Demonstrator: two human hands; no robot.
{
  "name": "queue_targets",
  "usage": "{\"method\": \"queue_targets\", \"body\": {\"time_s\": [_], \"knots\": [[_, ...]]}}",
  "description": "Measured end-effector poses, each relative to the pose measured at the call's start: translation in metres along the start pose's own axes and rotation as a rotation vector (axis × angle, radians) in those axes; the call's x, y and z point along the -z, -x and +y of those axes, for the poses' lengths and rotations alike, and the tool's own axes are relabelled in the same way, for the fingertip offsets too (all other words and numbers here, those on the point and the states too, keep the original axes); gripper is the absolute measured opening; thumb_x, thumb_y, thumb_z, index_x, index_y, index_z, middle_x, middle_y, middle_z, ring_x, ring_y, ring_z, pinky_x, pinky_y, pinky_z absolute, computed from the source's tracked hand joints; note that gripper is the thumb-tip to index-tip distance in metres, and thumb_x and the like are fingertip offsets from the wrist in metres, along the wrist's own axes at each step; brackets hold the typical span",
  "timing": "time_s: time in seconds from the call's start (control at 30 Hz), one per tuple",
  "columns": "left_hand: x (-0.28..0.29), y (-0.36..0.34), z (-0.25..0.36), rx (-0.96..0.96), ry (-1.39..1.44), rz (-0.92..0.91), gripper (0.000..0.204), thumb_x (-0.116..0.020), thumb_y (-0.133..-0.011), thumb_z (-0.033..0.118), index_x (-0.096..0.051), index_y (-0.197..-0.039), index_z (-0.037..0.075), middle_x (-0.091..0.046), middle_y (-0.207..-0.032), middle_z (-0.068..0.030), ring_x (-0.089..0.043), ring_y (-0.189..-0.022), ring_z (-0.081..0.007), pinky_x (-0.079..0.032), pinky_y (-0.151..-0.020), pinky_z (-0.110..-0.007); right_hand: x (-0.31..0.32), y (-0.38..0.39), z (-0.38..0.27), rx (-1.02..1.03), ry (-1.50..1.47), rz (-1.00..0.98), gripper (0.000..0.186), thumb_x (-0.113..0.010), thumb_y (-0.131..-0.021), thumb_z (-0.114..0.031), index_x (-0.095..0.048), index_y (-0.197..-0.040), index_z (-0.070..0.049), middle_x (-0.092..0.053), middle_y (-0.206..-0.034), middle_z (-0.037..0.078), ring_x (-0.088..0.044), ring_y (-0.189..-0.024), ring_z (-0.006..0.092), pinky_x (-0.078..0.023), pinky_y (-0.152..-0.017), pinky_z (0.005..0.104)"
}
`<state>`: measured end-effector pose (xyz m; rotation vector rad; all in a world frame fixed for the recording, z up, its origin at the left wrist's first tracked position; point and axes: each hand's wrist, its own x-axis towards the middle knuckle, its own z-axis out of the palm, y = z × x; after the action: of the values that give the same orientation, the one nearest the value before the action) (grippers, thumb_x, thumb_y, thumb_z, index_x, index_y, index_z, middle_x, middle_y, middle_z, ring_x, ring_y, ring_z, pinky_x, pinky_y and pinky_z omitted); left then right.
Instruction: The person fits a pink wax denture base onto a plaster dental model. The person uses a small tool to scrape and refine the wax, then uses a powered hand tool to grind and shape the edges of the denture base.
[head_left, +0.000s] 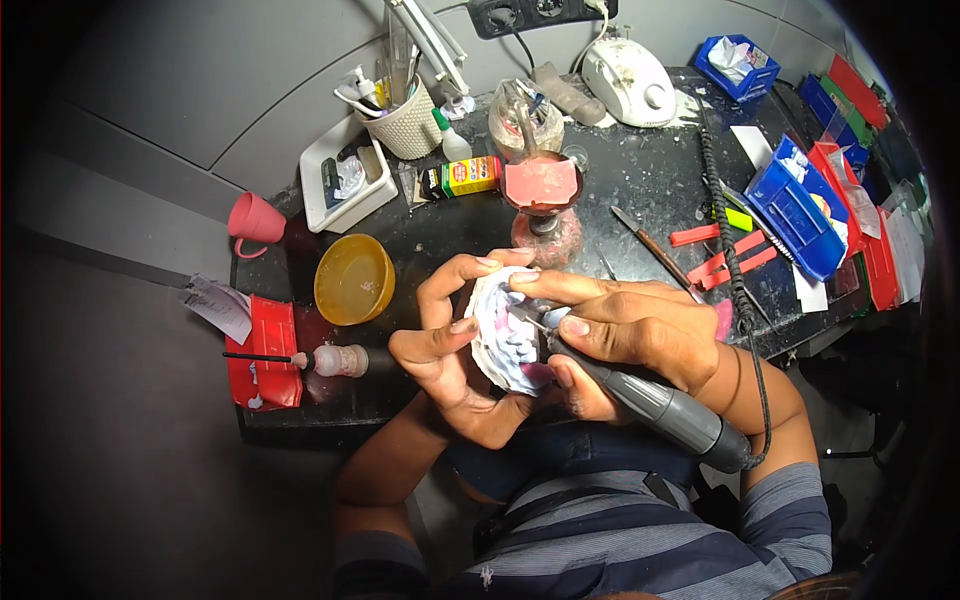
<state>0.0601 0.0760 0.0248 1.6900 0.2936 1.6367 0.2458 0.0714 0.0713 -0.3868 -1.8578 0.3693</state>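
Cast held in the left hand, handpiece in the right, raised at the near edge of the surface.
The cast (490,345), pale with tooth shapes and pink patches, is between both hands, clear of the black surface (430,228). The left hand (455,385) curls its fingers (441,345) round the cast's outer rim; the right hand (655,330) closes on the grey handpiece (650,398), one fingertip braced on the cast. The handpiece's thin tip is at the tooth shapes; contact cannot be confirmed. Assessment: the cast is probably light, stiff and brittle, perhaps slippery if dusty; the thick rim is the sound hold, the teeth the weak part. The handpiece appears heavier and rigid, best gripped near its front, with slack in the cord (763,400).
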Motion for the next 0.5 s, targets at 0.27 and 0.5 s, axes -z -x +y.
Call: {"method": "queue_targets", "body": {"time_s": [0.27, 0.5], "knots": [[0.006, 0.001, -0.003, 0.024, -0.048, -0.022, 0.080, -0.088, -0.077, 0.006, -0.029, -0.128, 0.024, -0.039, -0.141, -0.0207, -0.052, -0.130, -0.0450, -0.048, -0.107, -0.060, -0.003, -0.004, 0.001, 0.028, 0.011, 0.044, 0.023, -0.082, -0.079, 0.000, -0.065, -0.092, 0.007, -0.071, -0.083, 0.022, -0.075, -0.099, 0.0429, -0.065, -0.072, 0.0424], [0.007, 0.000, -0.005, -0.034, -0.063, -0.058, 0.080, -0.088, -0.077, 0.007, -0.028, -0.128, 0.025, -0.039, -0.142, -0.0209, -0.053, -0.130, -0.0452, -0.047, -0.108, -0.059, 0.000, -0.002, 0.002, 0.033, 0.005, 0.025, 0.029, -0.079, -0.081, 0.001, -0.063, -0.104, 0.005, -0.071, -0.086, 0.022, -0.074, -0.100, 0.0442, -0.064, -0.074, 0.0446]]}}
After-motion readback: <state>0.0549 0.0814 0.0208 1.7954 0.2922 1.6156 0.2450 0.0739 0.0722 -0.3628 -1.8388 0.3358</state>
